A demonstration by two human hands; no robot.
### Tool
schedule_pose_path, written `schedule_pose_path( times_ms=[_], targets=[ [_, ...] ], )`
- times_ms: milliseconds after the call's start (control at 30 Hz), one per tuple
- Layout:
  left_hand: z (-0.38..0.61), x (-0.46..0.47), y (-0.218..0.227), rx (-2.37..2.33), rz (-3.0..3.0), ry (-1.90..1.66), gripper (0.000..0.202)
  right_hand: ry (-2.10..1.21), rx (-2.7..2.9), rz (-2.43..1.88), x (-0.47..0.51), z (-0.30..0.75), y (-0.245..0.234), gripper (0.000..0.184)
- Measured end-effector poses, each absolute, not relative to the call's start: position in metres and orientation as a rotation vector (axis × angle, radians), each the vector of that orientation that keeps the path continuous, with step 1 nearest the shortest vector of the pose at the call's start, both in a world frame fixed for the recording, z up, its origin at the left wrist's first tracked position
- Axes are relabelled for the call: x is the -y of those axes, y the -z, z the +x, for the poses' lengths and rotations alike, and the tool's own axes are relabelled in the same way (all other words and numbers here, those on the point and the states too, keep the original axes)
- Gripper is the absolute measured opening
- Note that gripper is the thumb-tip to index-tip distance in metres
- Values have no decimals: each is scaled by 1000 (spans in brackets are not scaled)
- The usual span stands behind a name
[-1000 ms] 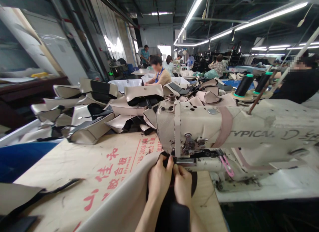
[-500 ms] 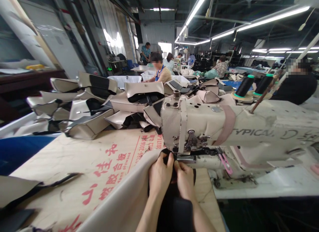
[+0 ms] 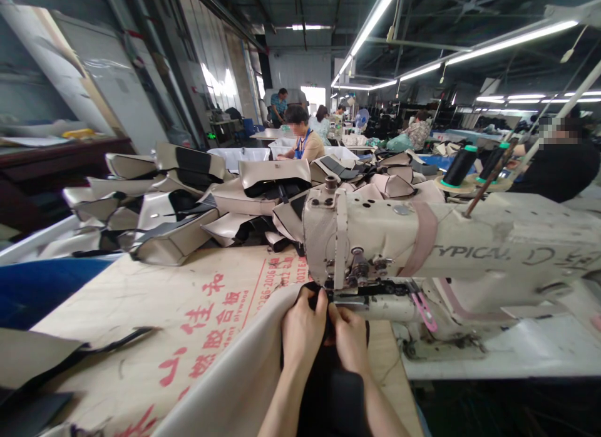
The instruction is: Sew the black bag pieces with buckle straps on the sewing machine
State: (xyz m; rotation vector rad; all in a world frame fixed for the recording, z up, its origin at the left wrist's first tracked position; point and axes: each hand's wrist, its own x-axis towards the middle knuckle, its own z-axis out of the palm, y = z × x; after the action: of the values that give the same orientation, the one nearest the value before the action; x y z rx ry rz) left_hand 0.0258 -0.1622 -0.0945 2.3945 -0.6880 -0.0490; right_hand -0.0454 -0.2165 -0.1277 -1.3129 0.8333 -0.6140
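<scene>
At the front end of the sewing machine point(image 3: 370, 236), my left hand point(image 3: 304, 327) pinches the black edge of a beige and black bag piece point(image 3: 235, 362). Close beside it on the right, my right hand point(image 3: 348, 337) has its fingers closed on the same piece's black part point(image 3: 323, 393). The gripped edge lies just under the machine head, by the cylinder arm point(image 3: 382, 307); the needle point itself is hidden. The beige side drapes toward me over the plywood board point(image 3: 188, 312), left of my forearms.
Many beige and black bag pieces point(image 3: 176, 236) are heaped behind the board. Another piece point(image 3: 37, 362) lies at the left edge. Pink thread snips point(image 3: 424, 308) hang by the machine arm. Black thread cones point(image 3: 460, 166) stand behind it. Co-workers point(image 3: 307, 139) sit farther back.
The view has shifted slightly, so the background sits a little lower and the heap a little to the right. Both hands keep the same hold on the bag piece.
</scene>
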Motion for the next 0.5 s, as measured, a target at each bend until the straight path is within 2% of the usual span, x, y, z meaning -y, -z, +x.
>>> schedule_pose_path(
  times_ms=[367, 433, 500],
  targets=[
    [24, 161, 98, 680, 2364, 33, 30, 485, -702, -1547, 228, -68, 122, 47],
    [23, 160, 98, 679, 2355, 21, 31, 649, -776, -1782, 247, -107, 108, 41],
    [23, 160, 99, 672, 2338, 21, 30, 1164, -1025, -2018, 277, -158, 89, 33]
  ],
)
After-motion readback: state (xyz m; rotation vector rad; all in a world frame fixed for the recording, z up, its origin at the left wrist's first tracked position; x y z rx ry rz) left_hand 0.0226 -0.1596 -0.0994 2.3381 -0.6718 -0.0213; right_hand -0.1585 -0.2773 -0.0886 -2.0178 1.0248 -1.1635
